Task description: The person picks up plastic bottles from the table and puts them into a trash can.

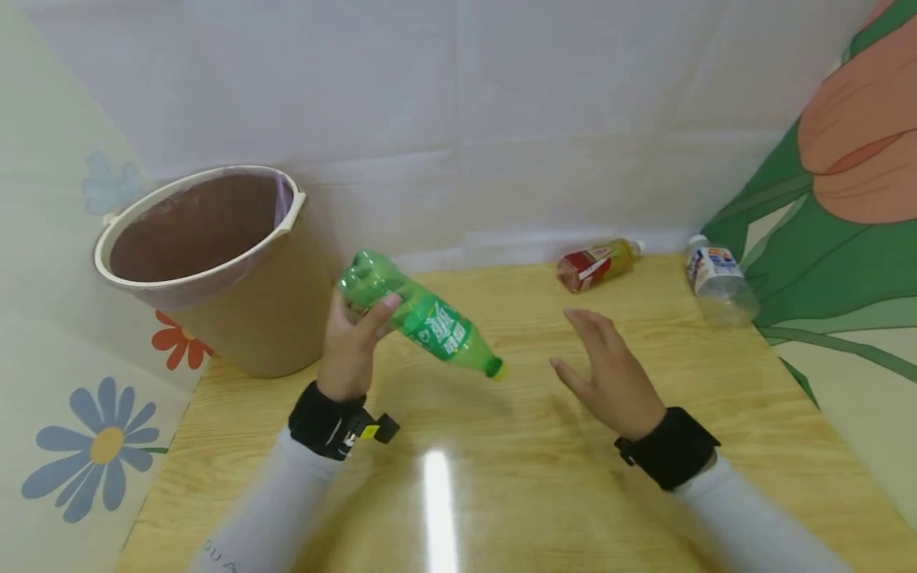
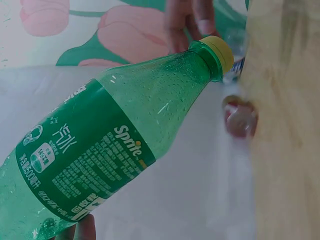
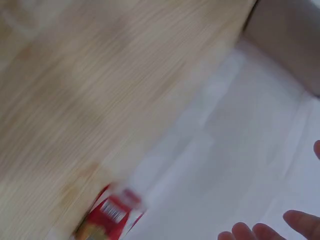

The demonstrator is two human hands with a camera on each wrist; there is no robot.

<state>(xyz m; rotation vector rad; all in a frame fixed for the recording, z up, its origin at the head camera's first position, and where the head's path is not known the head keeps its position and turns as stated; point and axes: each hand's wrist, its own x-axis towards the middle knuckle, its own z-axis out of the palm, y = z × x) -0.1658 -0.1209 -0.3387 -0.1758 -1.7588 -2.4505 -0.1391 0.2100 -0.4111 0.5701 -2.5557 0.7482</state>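
Note:
My left hand [image 1: 351, 342] grips a green Sprite bottle [image 1: 430, 322] near its base, thumb across the top. The bottle slants down to the right above the table, its yellow cap toward my right hand. In the left wrist view the green label of the Sprite bottle [image 2: 85, 155] faces the camera, and it looks drained of drink. My right hand [image 1: 609, 374] hovers over the table to the right of the cap, fingers apart and holding nothing. Only some fingertips [image 3: 305, 222] of that hand show in the right wrist view.
A tan bin [image 1: 286, 310] with a pale rim and a liner stands at the table's back left. At the back lies a red-labelled bottle [image 1: 598, 264]. A clear bottle [image 1: 719, 282] lies at the right edge. White cloth [image 1: 544, 119] hangs behind the wooden table [image 1: 544, 477].

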